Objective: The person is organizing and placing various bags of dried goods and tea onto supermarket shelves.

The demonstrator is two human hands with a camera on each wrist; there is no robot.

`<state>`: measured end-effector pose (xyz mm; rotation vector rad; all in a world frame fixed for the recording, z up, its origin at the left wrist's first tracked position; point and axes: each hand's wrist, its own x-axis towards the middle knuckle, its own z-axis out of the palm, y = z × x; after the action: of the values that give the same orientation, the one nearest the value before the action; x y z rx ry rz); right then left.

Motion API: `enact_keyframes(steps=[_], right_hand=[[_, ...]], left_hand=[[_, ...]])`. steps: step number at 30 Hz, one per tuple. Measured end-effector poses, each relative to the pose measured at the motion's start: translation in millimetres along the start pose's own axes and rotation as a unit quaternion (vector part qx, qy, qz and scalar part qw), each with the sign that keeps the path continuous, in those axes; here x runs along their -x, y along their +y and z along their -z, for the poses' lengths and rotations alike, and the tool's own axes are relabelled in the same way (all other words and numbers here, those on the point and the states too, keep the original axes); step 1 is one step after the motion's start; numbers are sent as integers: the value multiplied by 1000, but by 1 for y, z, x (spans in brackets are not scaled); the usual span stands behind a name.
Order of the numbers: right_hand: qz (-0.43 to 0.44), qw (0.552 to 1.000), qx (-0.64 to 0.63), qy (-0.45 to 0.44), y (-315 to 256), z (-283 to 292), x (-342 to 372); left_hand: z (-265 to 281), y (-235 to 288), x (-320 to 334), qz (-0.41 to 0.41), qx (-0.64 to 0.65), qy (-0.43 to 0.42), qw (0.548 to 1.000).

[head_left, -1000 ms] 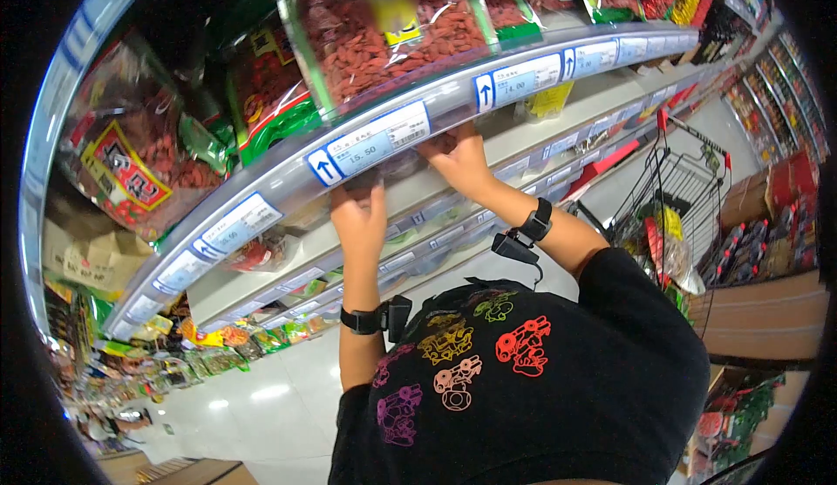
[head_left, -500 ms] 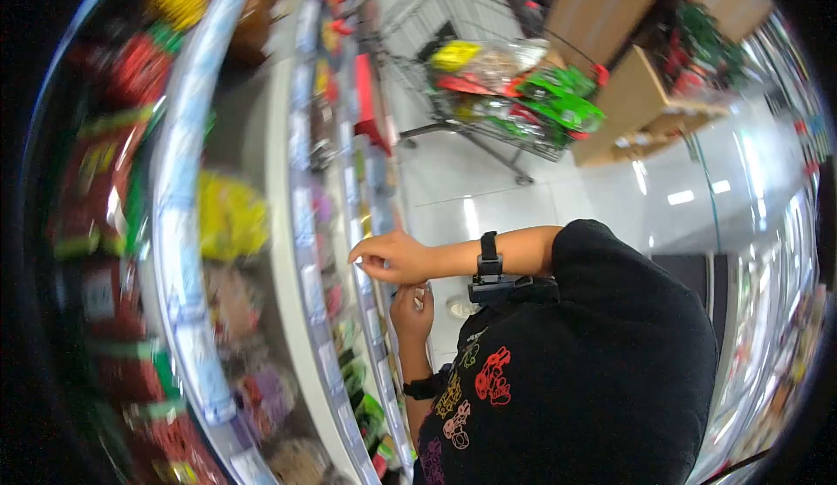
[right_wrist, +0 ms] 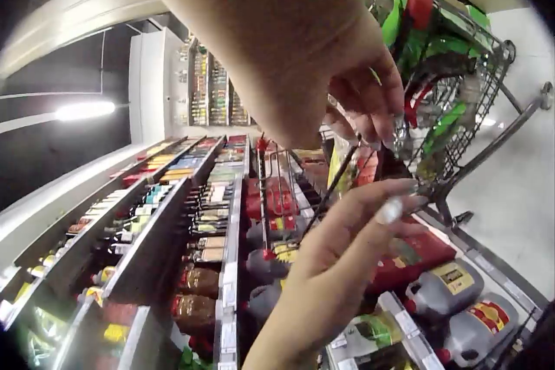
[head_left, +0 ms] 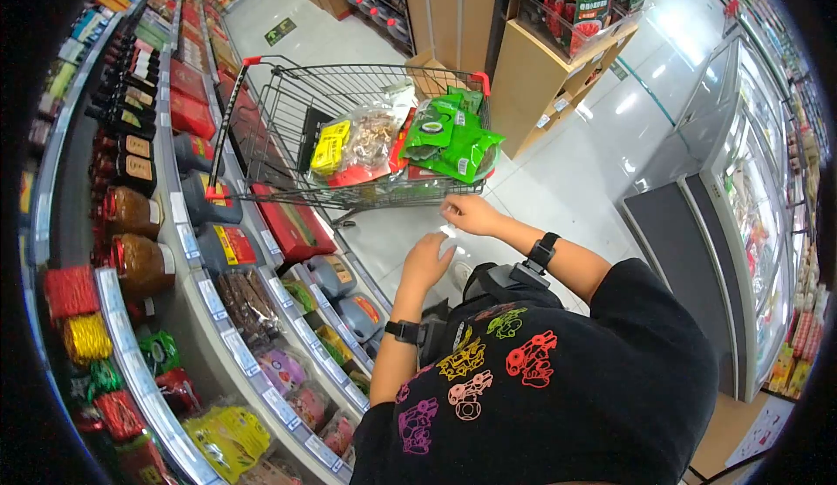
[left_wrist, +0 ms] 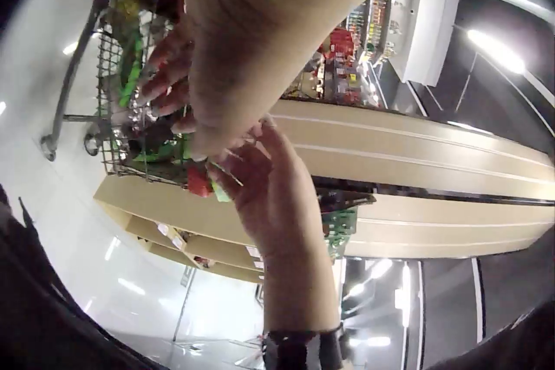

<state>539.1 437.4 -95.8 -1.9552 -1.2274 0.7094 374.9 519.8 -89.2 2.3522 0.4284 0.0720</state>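
Observation:
In the head view my left hand (head_left: 425, 262) is in front of my chest, fingers loosely bent, holding nothing. Just beyond it my right hand (head_left: 471, 215) hangs with relaxed fingers, also holding nothing. Both are near the close side of a wire shopping cart (head_left: 384, 68) with a dark handle and red corners. Inside lie green bags (head_left: 468, 151), a yellow packet (head_left: 331, 146) and a clear bag of brownish dried food (head_left: 373, 132). The right wrist view shows the left fingers close to the right ones, with a bright spot at the left thumb tip.
Shelves on the left hold brown jars (head_left: 135, 206), dark bottles (head_left: 131, 119), grey jugs (head_left: 225, 245) and a red box (head_left: 292, 223). A glass-topped freezer (head_left: 697, 232) stands on the right. Beyond the cart is a cardboard display stand (head_left: 545, 71) with green packets.
My hands have left the shelf edge with the red dried-food bags and come before my chest. The view has swung right, bringing the cart to the front.

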Motion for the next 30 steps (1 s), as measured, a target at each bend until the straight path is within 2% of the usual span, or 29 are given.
enact_keyframes(steps=[4,8,11,14,15,18,19,20,22,26,28,29,30], right_hand=[[-8,1000,-14,8,15,14,-32],[-31,998,-25,-56,16,16,-75],[-124,977,-141,-97,21,8,-115],[-187,944,-256,-94,41,-9,-164],[-208,924,-305,-97,44,-13,-181],[-316,866,-382,-65,42,-23,-223],[-343,831,-434,-63,40,-25,-233],[-370,813,-446,-55,39,-32,-246],[-390,837,-379,-65,43,-41,-271],[-457,791,-407,-6,40,-57,-292],[-457,767,-448,30,30,-61,-297],[-467,770,-430,67,30,-64,-298],[-475,751,-452,79,32,-68,-299]], left_hand=[[19,-3,-48,2,61,38,997],[45,-35,-88,15,84,114,990],[60,-82,-120,30,72,142,987],[85,-115,-153,38,-45,211,976],[93,-130,-163,63,-26,207,976],[118,-170,-189,92,-77,190,974],[119,-191,-199,99,-93,181,974],[118,-212,-210,129,-68,145,979],[129,-233,-230,187,-25,66,980],[149,-244,-257,226,-42,-67,971],[151,-248,-267,237,-39,-96,966],[149,-250,-271,246,-39,-107,962],[149,-254,-273,256,-38,-120,958]])
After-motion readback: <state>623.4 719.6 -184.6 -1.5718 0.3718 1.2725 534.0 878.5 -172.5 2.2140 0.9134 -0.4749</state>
